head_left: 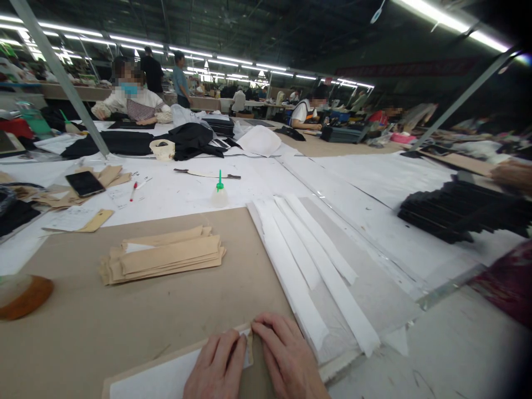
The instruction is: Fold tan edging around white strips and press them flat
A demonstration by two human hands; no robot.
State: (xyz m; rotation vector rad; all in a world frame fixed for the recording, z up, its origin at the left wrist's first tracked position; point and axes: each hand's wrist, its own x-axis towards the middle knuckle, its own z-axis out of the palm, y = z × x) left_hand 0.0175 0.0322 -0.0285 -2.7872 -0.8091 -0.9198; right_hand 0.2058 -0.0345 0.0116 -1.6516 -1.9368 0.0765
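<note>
At the near edge of the brown kraft-paper work surface (166, 327) lies a flat tan cardboard template with a white strip laid along it (166, 377). Both hands rest on its right end. The left hand (218, 368) lies palm down, fingers straight and close together, pressing the piece flat. The right hand (288, 360) has its fingers slightly spread, the tips nipping the folded tan end of the piece (250, 346) — though whether that is a true pinch or only pressure is hard to tell from this angle.

The piece looks light, thin and stiff enough to hold a crease, yet easily bent; it should take handling best at the edges, flat-fingered.

Farther up sits a stack of similar tan card pieces (164, 257), a fan of long white fabric strips (316, 266) and a small clear bottle with a green nozzle (219, 194).
</note>
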